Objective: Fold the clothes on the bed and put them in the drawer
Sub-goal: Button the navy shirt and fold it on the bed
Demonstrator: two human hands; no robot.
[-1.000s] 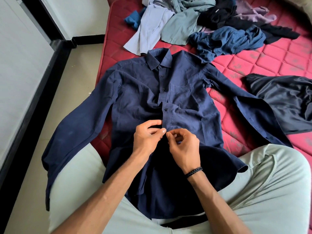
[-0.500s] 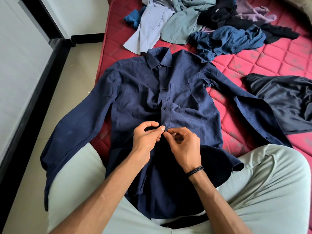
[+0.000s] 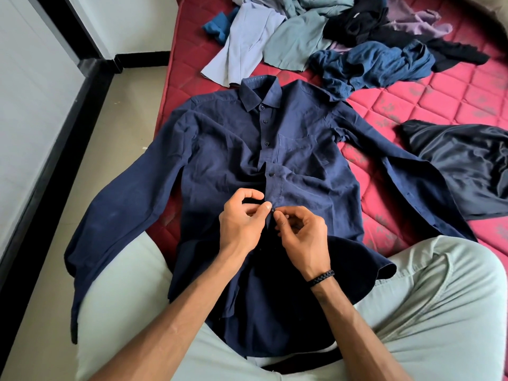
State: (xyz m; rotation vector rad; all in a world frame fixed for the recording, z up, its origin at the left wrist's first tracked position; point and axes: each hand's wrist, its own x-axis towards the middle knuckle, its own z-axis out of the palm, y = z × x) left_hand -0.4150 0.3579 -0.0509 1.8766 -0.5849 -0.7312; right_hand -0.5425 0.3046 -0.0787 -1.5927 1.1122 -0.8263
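Note:
A navy button-up shirt (image 3: pixel 225 149) lies face up on the red quilted mattress (image 3: pixel 450 97), collar away from me, its hem draped over my lap. Its sleeves are spread out; the left one hangs off the bed edge over my knee. My left hand (image 3: pixel 242 224) and my right hand (image 3: pixel 302 237) meet at the shirt's front placket, about halfway down. Both pinch the placket fabric at a button there. The buttons above that spot are fastened. A black braided band circles my right wrist.
A heap of unfolded clothes (image 3: pixel 324 31) lies at the far end of the mattress: pale blue, grey-green, black, mauve and a crumpled blue piece (image 3: pixel 376 64). A dark shiny garment (image 3: pixel 467 163) lies to the right. Beige floor (image 3: pixel 90 171) and a white wall run along the left.
Both hands have stayed at the same button on the placket, with only small finger movements. The shirt has barely shifted.

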